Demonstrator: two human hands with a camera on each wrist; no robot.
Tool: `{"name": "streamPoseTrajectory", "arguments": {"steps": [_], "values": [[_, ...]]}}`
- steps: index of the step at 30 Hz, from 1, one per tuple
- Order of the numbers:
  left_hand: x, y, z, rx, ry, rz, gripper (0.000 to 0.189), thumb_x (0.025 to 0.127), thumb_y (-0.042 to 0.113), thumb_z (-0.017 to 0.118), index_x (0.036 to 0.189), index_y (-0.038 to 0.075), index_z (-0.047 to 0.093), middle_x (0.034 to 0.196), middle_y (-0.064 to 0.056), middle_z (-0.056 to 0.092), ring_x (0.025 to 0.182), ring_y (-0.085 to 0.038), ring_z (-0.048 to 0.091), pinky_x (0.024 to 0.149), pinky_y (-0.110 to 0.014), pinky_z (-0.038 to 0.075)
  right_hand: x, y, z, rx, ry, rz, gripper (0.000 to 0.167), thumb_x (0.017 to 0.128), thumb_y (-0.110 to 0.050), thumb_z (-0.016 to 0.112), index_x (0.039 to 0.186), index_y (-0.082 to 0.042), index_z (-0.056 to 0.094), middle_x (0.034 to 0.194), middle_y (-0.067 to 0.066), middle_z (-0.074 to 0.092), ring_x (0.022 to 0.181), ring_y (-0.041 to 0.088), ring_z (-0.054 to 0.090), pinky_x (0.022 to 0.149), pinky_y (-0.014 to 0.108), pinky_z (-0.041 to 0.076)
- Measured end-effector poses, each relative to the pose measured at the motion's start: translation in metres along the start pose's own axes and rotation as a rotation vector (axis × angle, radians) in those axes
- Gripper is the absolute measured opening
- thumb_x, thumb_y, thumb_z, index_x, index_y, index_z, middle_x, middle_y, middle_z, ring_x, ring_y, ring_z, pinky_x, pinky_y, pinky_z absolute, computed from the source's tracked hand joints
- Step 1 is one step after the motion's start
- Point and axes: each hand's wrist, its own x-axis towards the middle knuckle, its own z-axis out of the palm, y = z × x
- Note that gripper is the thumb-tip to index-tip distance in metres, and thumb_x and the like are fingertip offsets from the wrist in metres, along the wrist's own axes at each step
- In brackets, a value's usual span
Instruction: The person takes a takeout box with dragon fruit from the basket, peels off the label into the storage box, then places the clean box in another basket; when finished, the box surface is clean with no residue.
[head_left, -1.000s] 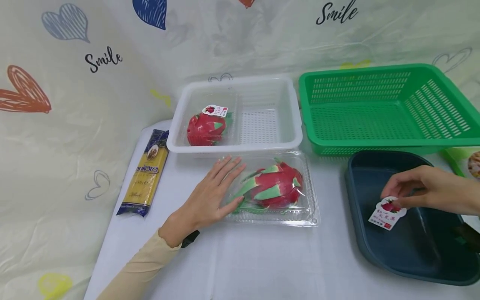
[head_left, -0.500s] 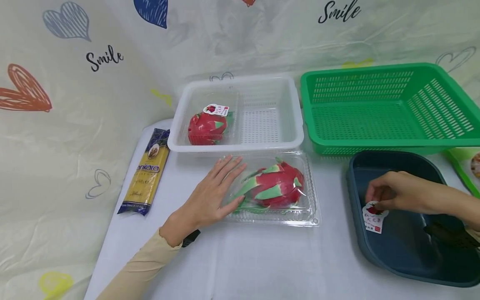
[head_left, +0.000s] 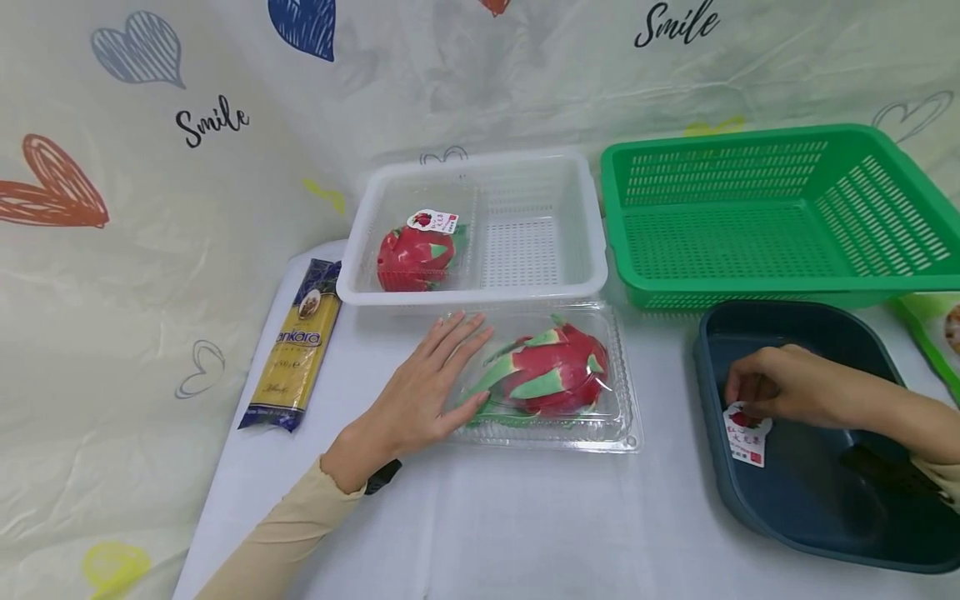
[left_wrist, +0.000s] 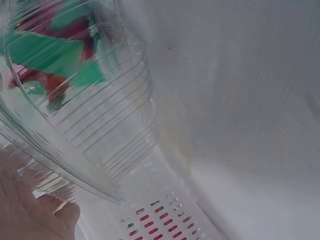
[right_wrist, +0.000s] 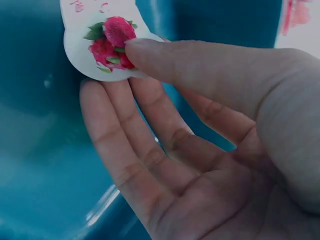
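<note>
In the head view, my left hand [head_left: 420,400] lies with fingers spread at the left side of a clear plastic clamshell box [head_left: 628,417]. A red and green dragon fruit [head_left: 558,375] is inside. The left wrist view shows the ribbed box wall [left_wrist: 112,120] close up. Over the dark blue tub [head_left: 716,475], my right hand [head_left: 795,387] pinches a white label [head_left: 746,446] with a printed dragon fruit picture. Thumb and fingertips grip the label's rounded end in the right wrist view, where the thumb [right_wrist: 185,60] covers part of the print.
A white basket [head_left: 468,297] behind the box holds another boxed dragon fruit [head_left: 412,258] with a similar label [head_left: 432,221] on top. A green basket [head_left: 720,287] stands at the back right. A yellow pasta packet [head_left: 296,350] lies left; a green packet [head_left: 926,333] lies far right.
My right hand has moved left inside the tub, bringing the label near its left wall; over the last half second it barely shifts. The left hand stays against the box.
</note>
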Motion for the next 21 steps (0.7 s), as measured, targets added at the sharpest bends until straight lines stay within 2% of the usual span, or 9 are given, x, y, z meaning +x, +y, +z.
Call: {"name": "streamPoseTrajectory", "arguments": {"steps": [11, 21], "values": [[-0.0002, -0.0011, 0.0010, 0.008, -0.002, 0.003, 0.075, 0.098, 0.034, 0.061, 0.161, 0.004, 0.034, 0.167, -0.017, 0.033, 0.157, -0.035, 0.024, 0.130, -0.048, 0.012, 0.0021, 0.0000, 0.0062, -0.106, 0.063, -0.005, 0.023, 0.084, 0.010, 0.078, 0.090, -0.010, 0.069, 0.077, -0.016, 0.065, 0.066, -0.002, 0.056, 0.056, 0.023, 0.049], [-0.0004, -0.0017, 0.0008, 0.010, -0.005, 0.002, 0.074, 0.098, 0.034, 0.060, 0.161, 0.003, 0.034, 0.167, -0.017, 0.032, 0.158, -0.033, 0.023, 0.130, -0.047, 0.011, 0.0028, 0.0023, 0.0027, -0.200, 0.132, 0.084, 0.023, 0.081, 0.011, 0.077, 0.093, -0.009, 0.074, 0.080, -0.009, 0.064, 0.070, 0.001, 0.054, 0.058, 0.024, 0.051]]}}
